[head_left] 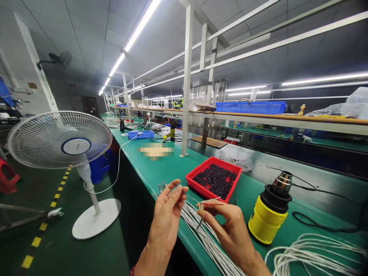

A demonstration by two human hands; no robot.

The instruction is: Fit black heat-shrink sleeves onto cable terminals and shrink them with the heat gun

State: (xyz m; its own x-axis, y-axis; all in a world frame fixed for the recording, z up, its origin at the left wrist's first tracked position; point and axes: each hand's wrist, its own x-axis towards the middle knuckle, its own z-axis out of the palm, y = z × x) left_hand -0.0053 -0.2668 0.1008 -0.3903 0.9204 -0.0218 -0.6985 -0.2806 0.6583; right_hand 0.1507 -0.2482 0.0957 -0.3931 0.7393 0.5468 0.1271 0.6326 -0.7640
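Observation:
My left hand (169,207) is closed in a pinch, with a small dark piece just showing at its fingertips. A thin light wire runs from there towards my right hand (228,226), which is closed on a cable end with a red wire (212,204) and a pale wire standing out. Below both hands lies a bundle of white cables (201,230), stretched along the bench edge. Just beyond the hands sits a red tray (190,179) holding many small black pieces (214,180).
A yellow-and-black heat gun (268,218) stands nozzle up at the right. Beside it are coiled white cables (310,255) and a black cord. A white shelf post (187,84) rises from the green bench (138,161). A pedestal fan (76,145) stands left.

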